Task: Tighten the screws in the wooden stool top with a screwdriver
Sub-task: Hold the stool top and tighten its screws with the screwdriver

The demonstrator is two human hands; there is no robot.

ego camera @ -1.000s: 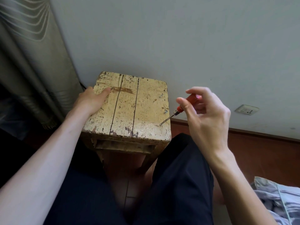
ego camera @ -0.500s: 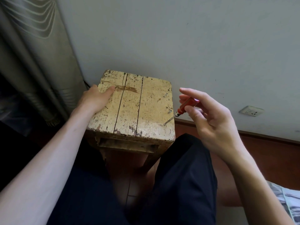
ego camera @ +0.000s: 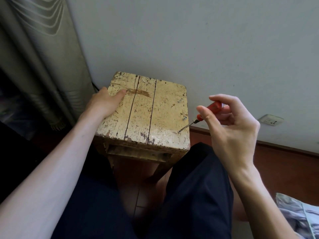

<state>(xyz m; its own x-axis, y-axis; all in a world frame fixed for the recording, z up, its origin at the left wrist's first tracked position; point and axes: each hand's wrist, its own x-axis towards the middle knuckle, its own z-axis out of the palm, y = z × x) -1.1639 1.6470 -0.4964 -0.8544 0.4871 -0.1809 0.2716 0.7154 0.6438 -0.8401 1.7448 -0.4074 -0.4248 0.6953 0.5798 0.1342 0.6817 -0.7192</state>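
A worn, yellow-painted wooden stool (ego camera: 146, 118) stands against the wall between my knees. My left hand (ego camera: 103, 102) grips its left edge, thumb lying on the top. My right hand (ego camera: 231, 125) pinches the red handle of a small screwdriver (ego camera: 205, 112) at the stool's right side. The thin metal shaft slants down-left and its tip sits on a screw (ego camera: 179, 131) near the front right corner. Two more screws stand proud along the right edge, a middle screw (ego camera: 184, 118) and a far screw (ego camera: 180, 100).
A grey curtain (ego camera: 39, 57) hangs at the left, close to the stool. The pale wall (ego camera: 189, 40) runs behind, with a socket (ego camera: 271, 120) low at the right. The floor (ego camera: 284, 168) is reddish-brown. Crumpled bedding (ego camera: 300, 216) lies at the bottom right.
The view has shifted slightly. My right hand's fingers have shifted around the screwdriver handle while the tip stays at the front right screw. My left hand keeps its grip on the stool.
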